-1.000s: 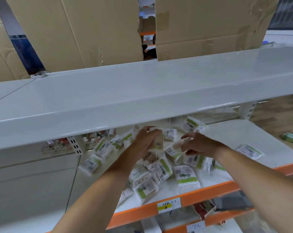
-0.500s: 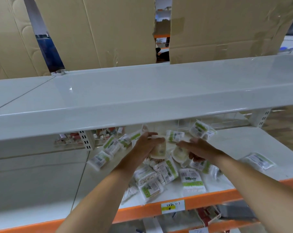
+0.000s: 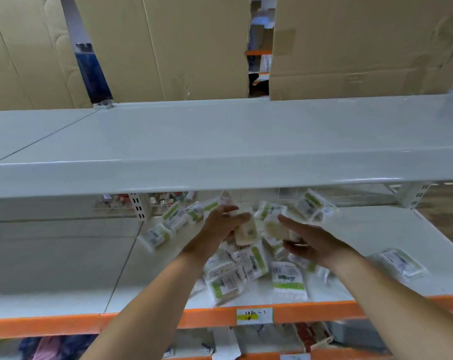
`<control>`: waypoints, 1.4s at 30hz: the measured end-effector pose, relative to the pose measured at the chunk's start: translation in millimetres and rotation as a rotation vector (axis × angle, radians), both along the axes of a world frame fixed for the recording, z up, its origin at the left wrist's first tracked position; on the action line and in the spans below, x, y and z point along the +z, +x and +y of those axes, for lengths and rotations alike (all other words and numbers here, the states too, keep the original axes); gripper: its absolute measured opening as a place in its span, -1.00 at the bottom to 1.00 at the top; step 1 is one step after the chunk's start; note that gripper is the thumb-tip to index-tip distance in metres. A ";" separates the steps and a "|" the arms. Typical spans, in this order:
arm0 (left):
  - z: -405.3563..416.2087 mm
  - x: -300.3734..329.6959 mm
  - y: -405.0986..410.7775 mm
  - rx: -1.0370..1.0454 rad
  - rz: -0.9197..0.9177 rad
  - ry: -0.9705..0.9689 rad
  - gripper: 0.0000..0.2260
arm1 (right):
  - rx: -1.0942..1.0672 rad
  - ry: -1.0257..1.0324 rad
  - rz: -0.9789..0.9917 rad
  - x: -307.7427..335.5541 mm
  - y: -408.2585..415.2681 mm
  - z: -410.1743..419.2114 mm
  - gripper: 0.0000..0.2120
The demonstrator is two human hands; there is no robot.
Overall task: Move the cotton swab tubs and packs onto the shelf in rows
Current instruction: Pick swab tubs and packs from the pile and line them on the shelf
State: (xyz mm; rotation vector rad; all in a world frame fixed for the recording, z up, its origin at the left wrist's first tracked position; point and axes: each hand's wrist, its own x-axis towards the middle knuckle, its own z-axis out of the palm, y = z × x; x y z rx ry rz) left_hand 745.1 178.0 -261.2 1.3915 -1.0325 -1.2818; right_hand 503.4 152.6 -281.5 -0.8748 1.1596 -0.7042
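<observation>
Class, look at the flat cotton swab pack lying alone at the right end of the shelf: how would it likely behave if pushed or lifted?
The lone pack lies flat, so it would probably slide, not roll. Its glossy film wrapper looks slippery and likely flexes. It seems light for its size.

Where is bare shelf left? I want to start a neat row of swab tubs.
The upper shelf top is bare throughout. On the lower shelf, the left stretch beside the pack pile is free. Crowded: the middle, under both hands.
</observation>
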 end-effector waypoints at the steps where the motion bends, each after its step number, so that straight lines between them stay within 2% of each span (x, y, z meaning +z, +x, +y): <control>1: 1.7 0.5 0.0 0.007 0.001 -0.001 -0.56 | 0.001 0.022 -0.028 -0.3 -0.7 0.2 -0.54; 3: 6.0 1.7 -0.6 0.001 0.011 -0.007 -0.55 | -0.001 0.043 -0.051 -0.8 0.3 2.0 -0.60; 8: 17.2 2.8 -3.8 0.004 -0.030 -0.017 -0.52 | 0.059 -0.013 -0.048 -4.9 3.6 3.2 -0.55; 12: 27.5 2.9 -1.2 0.003 -0.028 -0.018 -0.81 | 0.082 0.013 -0.098 -5.7 4.6 3.6 -0.49; 16: 35.1 1.6 1.6 0.038 -0.039 0.022 -0.68 | 0.115 0.042 -0.123 -4.4 8.9 4.1 -0.50; 19: 42.4 2.6 5.1 0.076 -0.021 0.031 -0.68 | 0.183 -0.009 -0.031 -1.1 14.2 6.0 -0.46; 22: 47.6 0.6 9.4 0.116 -0.022 0.049 -0.58 | 0.241 -0.050 0.032 1.2 20.0 8.0 -0.58; 26: 52.4 -1.2 14.0 0.144 -0.042 0.061 -0.57 | 0.294 -0.084 0.062 4.1 25.5 10.0 -0.65; 33: 66.6 2.5 26.5 0.192 -0.141 0.059 -0.50 | 0.432 -0.349 0.352 14.1 44.8 11.9 -0.81; 36: 77.7 6.8 35.8 0.214 -0.180 0.049 -0.45 | 0.471 -0.439 0.398 19.9 60.6 14.8 -0.85; 40: 95.8 8.4 56.4 0.285 -0.158 0.026 -0.50 | 0.529 -0.498 0.429 27.5 89.7 20.2 -0.84; 42: 106.2 10.1 69.0 0.329 -0.137 0.015 -0.63 | 0.572 -0.515 0.447 31.0 105.2 24.1 -0.80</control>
